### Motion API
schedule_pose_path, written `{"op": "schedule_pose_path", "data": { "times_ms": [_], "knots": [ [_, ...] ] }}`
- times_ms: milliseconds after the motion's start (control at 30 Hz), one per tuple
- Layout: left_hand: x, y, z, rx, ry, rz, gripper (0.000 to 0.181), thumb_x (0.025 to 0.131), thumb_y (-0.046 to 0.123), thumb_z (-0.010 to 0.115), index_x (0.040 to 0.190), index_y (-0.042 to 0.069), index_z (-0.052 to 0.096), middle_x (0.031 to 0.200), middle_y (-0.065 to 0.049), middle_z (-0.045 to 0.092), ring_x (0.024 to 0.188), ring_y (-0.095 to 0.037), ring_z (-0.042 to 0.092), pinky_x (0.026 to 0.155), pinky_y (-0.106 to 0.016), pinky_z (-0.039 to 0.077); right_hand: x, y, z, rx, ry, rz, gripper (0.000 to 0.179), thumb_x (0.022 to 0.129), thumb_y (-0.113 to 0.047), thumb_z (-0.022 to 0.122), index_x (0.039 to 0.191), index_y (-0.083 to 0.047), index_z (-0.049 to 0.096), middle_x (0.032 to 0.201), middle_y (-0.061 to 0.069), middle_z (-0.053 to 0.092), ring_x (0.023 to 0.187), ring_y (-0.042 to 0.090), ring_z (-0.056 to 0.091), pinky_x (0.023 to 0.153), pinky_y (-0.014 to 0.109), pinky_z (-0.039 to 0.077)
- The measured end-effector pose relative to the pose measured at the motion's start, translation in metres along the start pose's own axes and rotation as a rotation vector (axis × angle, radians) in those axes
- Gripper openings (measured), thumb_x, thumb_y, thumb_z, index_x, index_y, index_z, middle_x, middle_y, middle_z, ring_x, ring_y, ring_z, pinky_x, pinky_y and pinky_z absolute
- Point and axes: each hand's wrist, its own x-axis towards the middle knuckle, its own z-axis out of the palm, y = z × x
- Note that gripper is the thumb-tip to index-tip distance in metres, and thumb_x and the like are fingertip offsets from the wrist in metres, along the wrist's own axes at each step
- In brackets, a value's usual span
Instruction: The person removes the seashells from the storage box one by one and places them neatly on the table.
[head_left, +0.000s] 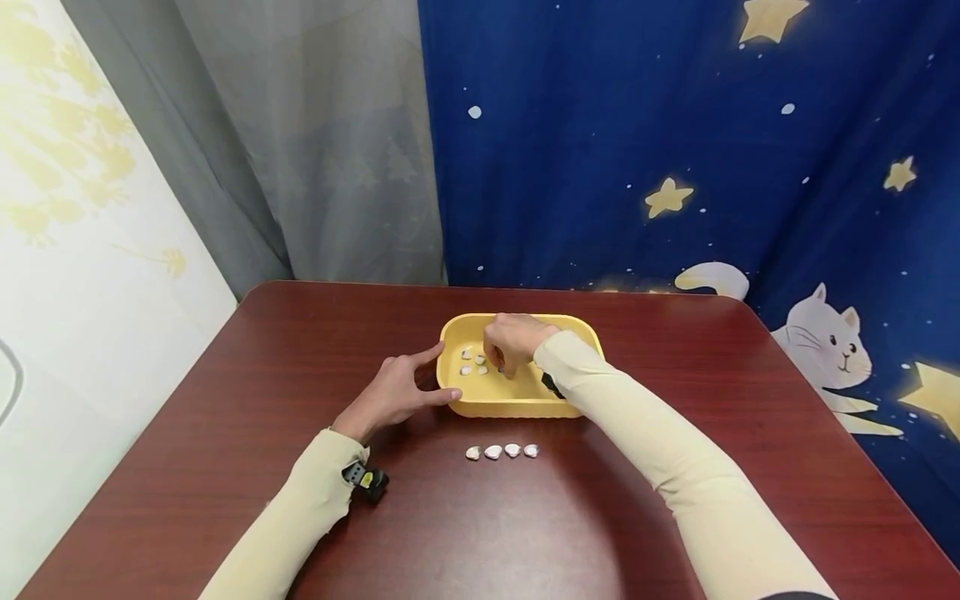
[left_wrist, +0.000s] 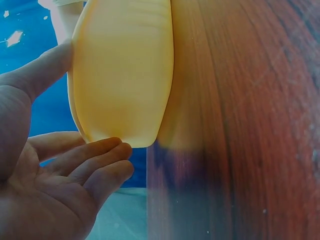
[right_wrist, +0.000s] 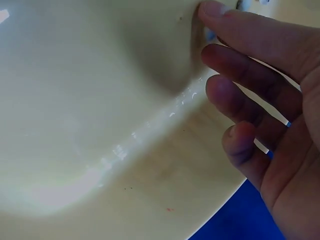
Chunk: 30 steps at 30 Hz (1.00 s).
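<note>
Yellow and round-cornered, a shallow tray (head_left: 525,408) sits on a reddish-brown table (head_left: 420,542), towards its far side. Four small whitish pieces (head_left: 466,370), shell-like in look, lie in its left part in two short rows. Four similar pieces (head_left: 492,452) form a line on the table just in front of the tray, set slightly apart from one another.

The left hand (head_left: 393,387) is spread at the tray's left end, its thumb laid over the near-left corner and its forefinger reaching the rim farther back; the left wrist view shows the remaining fingers extended beside the end wall. The right hand (head_left: 517,337) reaches down inside the tray, just right of the four pieces there. Its thumb and forefinger pinch a small bluish piece (right_wrist: 210,34), mostly hidden by the fingertips, while the other fingers bend loosely.

Cream sleeves (head_left: 630,417) cover both forearms, and a small black device (head_left: 367,482) shows at the left wrist. Behind the table hang a grey curtain (head_left: 352,167) and a blue curtain (head_left: 540,167) with stars and a white cat.
</note>
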Motion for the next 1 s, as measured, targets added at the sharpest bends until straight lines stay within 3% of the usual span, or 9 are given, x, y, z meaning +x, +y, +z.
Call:
{"op": "schedule_pose_path", "data": {
  "times_ms": [567,1000],
  "knots": [
    [0.0,-0.001,0.005,-0.011,-0.008,-0.003,0.095,0.081,0.054,0.079,0.156,0.015,0.037,0.156,-0.014,0.046,0.144,-0.031,0.046,0.116,-0.052,0.04,-0.007,0.003,0.003,0.039,0.01,0.008,0.022,0.068,-0.001,0.08,0.064,-0.019,0.068,0.071,-0.007,0.067,0.07,0.01,0.058,0.059,0.021,0.046],
    [0.001,-0.001,0.003,-0.01,0.0,-0.015,0.093,0.083,0.051,0.079,0.157,0.017,0.035,0.157,-0.014,0.044,0.145,-0.032,0.043,0.116,-0.053,0.04,-0.019,0.003,-0.026,0.009,0.034,0.038,0.019,0.076,-0.006,0.078,0.07,-0.021,0.07,0.075,-0.006,0.069,0.072,0.012,0.06,0.061,0.024,0.048]
  ]
}}
